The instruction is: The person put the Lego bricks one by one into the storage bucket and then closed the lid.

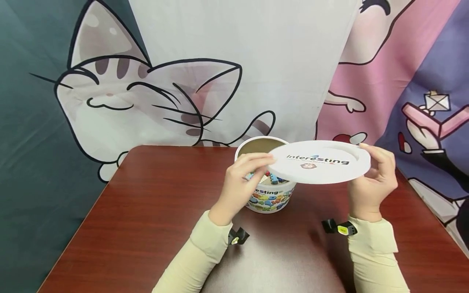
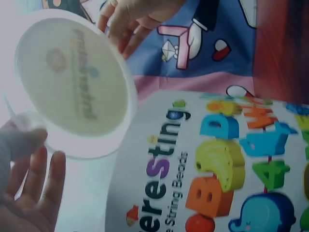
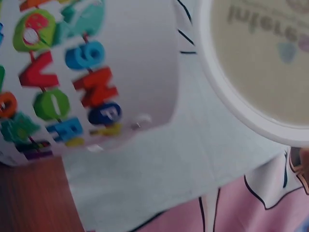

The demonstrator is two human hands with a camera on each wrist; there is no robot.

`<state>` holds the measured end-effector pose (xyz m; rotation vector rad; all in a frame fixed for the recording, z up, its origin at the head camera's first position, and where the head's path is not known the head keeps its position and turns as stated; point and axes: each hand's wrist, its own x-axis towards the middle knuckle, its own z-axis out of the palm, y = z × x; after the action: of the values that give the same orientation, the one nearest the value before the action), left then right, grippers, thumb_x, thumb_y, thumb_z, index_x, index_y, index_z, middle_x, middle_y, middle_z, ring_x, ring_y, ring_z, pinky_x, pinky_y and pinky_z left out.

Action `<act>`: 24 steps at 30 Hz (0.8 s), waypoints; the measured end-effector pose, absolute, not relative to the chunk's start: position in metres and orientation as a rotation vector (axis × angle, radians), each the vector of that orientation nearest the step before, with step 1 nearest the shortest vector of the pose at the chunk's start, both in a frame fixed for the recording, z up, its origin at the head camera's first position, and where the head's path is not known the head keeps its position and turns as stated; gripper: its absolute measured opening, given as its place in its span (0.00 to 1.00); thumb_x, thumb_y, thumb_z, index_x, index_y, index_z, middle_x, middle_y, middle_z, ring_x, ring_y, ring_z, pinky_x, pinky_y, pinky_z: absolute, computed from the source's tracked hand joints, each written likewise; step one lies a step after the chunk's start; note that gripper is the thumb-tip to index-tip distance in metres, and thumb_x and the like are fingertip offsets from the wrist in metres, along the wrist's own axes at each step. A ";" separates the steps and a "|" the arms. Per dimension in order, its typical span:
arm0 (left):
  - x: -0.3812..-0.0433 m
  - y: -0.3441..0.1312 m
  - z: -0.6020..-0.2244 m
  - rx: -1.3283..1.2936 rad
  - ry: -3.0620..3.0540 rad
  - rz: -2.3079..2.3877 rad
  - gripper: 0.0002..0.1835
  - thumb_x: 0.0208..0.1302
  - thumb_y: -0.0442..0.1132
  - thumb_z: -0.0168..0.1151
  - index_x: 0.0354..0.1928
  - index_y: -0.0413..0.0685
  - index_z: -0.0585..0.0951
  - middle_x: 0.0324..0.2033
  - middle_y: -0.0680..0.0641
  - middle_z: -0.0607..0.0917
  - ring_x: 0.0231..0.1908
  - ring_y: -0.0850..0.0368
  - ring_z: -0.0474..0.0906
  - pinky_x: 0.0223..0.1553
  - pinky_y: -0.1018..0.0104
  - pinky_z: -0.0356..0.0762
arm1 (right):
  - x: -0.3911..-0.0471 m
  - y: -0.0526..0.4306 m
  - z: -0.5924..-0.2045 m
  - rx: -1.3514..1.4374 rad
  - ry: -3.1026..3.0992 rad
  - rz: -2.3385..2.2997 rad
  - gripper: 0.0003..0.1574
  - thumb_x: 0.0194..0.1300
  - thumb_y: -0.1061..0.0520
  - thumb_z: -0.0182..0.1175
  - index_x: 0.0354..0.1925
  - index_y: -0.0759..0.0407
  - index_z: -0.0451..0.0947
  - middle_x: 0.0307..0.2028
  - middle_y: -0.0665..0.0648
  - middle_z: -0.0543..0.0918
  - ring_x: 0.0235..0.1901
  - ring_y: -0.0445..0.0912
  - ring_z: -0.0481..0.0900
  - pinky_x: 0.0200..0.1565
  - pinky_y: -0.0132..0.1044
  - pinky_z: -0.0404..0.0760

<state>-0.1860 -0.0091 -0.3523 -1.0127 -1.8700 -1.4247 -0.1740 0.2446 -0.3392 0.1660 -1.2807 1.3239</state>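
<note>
A round white lid (image 1: 322, 174) printed "Interesting" is held level just above and to the right of a white bucket (image 1: 270, 199). My left hand (image 1: 239, 181) pinches the lid's left edge between fingertips and thumb, and my right hand (image 1: 375, 183) grips its right edge. Through the bucket's mouth show small coloured pieces (image 1: 274, 179), partly hidden by the left hand and lid. Pictures of string beads cover the bucket's side (image 2: 219, 164). The lid's pale underside (image 2: 72, 92) faces the left wrist view.
The bucket stands on a reddish-brown wooden table (image 1: 154, 211), near its far edge. Behind the table hangs a cloth (image 1: 278, 73) with cartoon cats. A small dark wrist device (image 1: 344, 228) sits at the right cuff, and another device (image 1: 236, 237) at the left cuff.
</note>
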 end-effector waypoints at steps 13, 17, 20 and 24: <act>-0.192 -0.007 -0.361 -0.495 -1.860 -1.844 0.11 0.69 0.27 0.62 0.50 0.36 0.87 0.54 0.44 0.85 0.61 0.54 0.79 0.57 0.65 0.78 | -0.183 0.212 -0.369 0.418 -1.494 1.317 0.10 0.50 0.82 0.64 0.34 0.84 0.78 0.37 0.71 0.79 0.43 0.46 0.80 0.50 0.32 0.83; -0.197 -0.012 -0.361 -0.490 -1.908 -1.767 0.11 0.69 0.26 0.59 0.49 0.36 0.87 0.54 0.43 0.84 0.62 0.49 0.77 0.57 0.65 0.79 | -0.192 0.215 -0.386 0.351 -1.641 1.321 0.14 0.50 0.84 0.65 0.38 0.80 0.80 0.41 0.61 0.80 0.45 0.45 0.79 0.51 0.31 0.83; -0.202 -0.017 -0.365 -0.485 -2.005 -1.637 0.11 0.68 0.28 0.59 0.48 0.40 0.87 0.54 0.44 0.84 0.59 0.50 0.78 0.52 0.66 0.81 | -0.195 0.218 -0.394 0.303 -1.718 1.320 0.15 0.52 0.82 0.66 0.40 0.76 0.83 0.42 0.55 0.81 0.45 0.44 0.79 0.51 0.30 0.82; -0.207 -0.021 -0.372 -0.456 -2.108 -1.493 0.12 0.66 0.29 0.58 0.45 0.43 0.88 0.55 0.45 0.84 0.47 0.52 0.78 0.36 0.67 0.75 | -0.198 0.221 -0.404 0.290 -1.799 1.322 0.17 0.52 0.82 0.66 0.42 0.74 0.84 0.42 0.61 0.82 0.46 0.41 0.81 0.52 0.28 0.81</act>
<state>-0.2075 -0.0210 -0.3722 -0.4560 -2.1075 -1.4930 -0.1976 0.2210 -0.4045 0.2900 -1.7990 1.3224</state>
